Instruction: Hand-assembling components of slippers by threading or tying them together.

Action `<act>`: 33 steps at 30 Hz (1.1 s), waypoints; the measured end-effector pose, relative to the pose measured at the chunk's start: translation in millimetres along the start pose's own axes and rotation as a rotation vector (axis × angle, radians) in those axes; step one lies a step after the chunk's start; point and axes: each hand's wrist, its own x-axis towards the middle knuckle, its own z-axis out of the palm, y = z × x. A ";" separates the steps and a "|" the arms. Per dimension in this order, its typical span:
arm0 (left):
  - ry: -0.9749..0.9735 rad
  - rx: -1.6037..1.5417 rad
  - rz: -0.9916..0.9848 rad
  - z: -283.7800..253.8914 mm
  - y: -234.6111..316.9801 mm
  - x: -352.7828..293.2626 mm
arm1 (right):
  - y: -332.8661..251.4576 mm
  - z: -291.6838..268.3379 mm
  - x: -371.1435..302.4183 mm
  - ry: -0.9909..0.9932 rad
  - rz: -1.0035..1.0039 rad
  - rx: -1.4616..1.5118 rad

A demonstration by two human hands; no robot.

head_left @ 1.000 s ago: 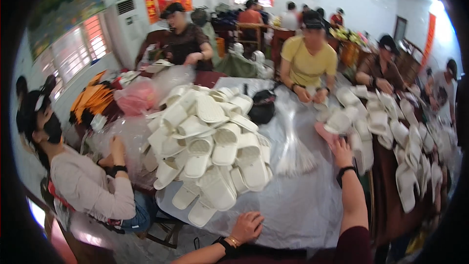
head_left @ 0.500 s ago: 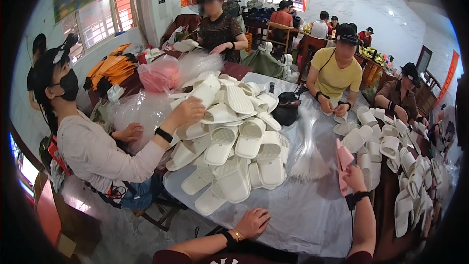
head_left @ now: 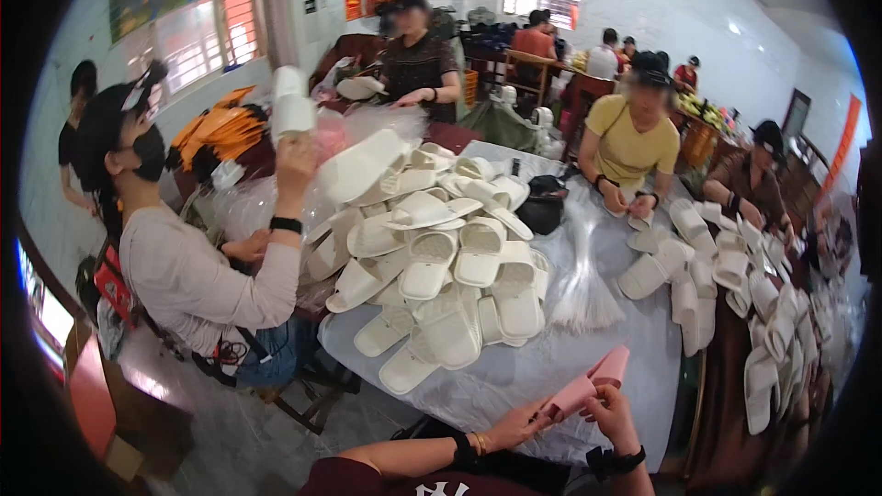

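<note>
A pink slipper [head_left: 577,392] is held between my two hands over the near edge of the table, seen partly from the side. My left hand [head_left: 514,426] grips its left end, the fingertips partly hidden behind it. My right hand [head_left: 610,413] has its fingers closed on the slipper's right part, near the raised strap. Just beyond my left hand rises a large heap of white slippers [head_left: 441,331], piled loosely on the grey-covered table.
A bundle of clear plastic strips [head_left: 585,276] and a black bag [head_left: 542,207] lie right of the heap. More white slippers [head_left: 772,321] cover the right side. At left a co-worker's hand [head_left: 296,156] lifts a white slipper [head_left: 292,101]. Across the table sits a person in yellow [head_left: 634,133].
My right hand has brought the pink slipper left and nearer to me. My left hand has moved right and taken hold of it. The co-worker at left has raised a white slipper.
</note>
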 end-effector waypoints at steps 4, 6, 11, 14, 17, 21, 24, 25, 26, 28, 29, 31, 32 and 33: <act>0.167 0.040 -0.128 -7.9 -24.8 -7.9 | -11.9 -2.9 -11.7 0.259 -0.162 -0.266; 0.207 0.049 -0.118 -17.7 -11.3 -11.7 | -9.6 -10.0 -11.9 0.458 -0.279 -0.481; 0.153 0.140 -0.068 -30.7 -6.6 -12.8 | 25.0 -15.5 1.4 0.366 -0.359 -0.520; 0.095 0.191 -0.123 -41.8 2.6 -7.0 | 50.9 -18.4 7.7 0.322 -0.277 -0.220; 0.083 0.388 -0.193 -65.4 28.0 3.9 | 60.1 -35.5 6.4 0.442 -0.231 -0.263; -0.087 0.430 -0.172 -108.3 53.3 25.6 | 51.9 -70.9 -4.2 0.681 -0.293 -0.513; -0.280 0.469 -0.144 -114.9 60.3 69.4 | 47.1 -78.1 -9.7 0.468 -0.269 -0.739; -0.380 0.510 -0.134 -114.2 59.5 83.9 | 41.1 -69.6 -9.3 0.371 -0.314 -0.727; -0.385 0.505 -0.139 -109.2 54.1 98.3 | 37.0 -60.3 -9.0 0.271 -0.361 -0.714; -0.235 0.501 -0.255 -89.9 33.9 124.9 | 43.9 -42.8 -0.8 0.279 -0.314 -0.682; -0.237 0.502 -0.257 -81.4 18.1 128.5 | 48.9 -36.7 3.5 0.290 -0.274 -0.650; -0.011 0.745 0.258 -66.0 -10.3 126.6 | 53.9 -30.8 3.0 0.267 -0.204 -0.624; 0.010 0.713 0.152 -54.5 -9.5 121.2 | 56.2 -31.3 -2.3 0.302 -0.165 -0.653; 0.002 0.712 0.151 -44.6 -10.9 114.2 | 58.5 -31.6 -7.0 0.334 -0.128 -0.681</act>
